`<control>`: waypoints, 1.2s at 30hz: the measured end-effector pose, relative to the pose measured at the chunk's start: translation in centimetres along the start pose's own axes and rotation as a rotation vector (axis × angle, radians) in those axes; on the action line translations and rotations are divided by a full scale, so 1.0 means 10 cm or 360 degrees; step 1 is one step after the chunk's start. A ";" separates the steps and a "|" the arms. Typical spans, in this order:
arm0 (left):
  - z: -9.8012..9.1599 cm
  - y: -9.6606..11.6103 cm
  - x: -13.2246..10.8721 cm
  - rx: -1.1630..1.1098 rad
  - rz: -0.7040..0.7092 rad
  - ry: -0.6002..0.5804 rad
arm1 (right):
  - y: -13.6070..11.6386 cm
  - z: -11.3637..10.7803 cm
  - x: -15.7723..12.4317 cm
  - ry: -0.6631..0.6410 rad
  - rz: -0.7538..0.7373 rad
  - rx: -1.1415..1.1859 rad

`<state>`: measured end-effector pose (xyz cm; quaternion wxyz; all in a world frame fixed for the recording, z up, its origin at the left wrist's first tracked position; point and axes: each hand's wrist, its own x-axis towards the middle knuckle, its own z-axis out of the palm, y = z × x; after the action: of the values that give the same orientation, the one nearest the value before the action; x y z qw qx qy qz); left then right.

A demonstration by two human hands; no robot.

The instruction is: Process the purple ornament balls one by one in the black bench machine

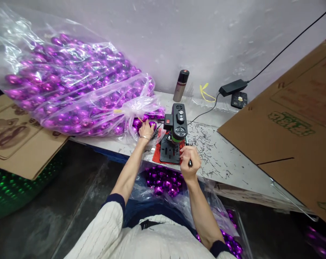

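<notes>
My left hand [146, 131] is at the mouth of a clear plastic bag [92, 97] full of shiny purple balls. Its fingers are curled round a purple ball [152, 125] at the edge of the pile, partly hidden by the hand. Closed in a fist, my right hand [190, 161] grips the black-tipped lever [190, 163] of a small bench drill press [179, 122]. The machine has a red switch and a slotted black base [169, 151], which rests on a red sheet [156, 154]. No ball shows on the base.
More purple balls [165, 181] lie in plastic below the table's front edge. Dark shavings [208, 144] litter the tabletop. A spray can [181, 86], yellow tie [206, 92] and power adapter [233, 87] sit along the wall. Cardboard boxes [292, 122] flank the table.
</notes>
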<state>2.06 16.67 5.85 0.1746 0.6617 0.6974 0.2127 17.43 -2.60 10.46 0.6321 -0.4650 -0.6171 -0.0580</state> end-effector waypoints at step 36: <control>0.31 -0.20 -1.21 -0.1999 -0.0101 -0.0461 | -0.17 -0.08 0.46 -0.0085 0.0147 -0.0059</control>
<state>2.75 4.74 1.72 0.6273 0.4346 0.4286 0.4837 17.97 -1.76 15.32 0.6085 -0.5061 -0.6106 -0.0279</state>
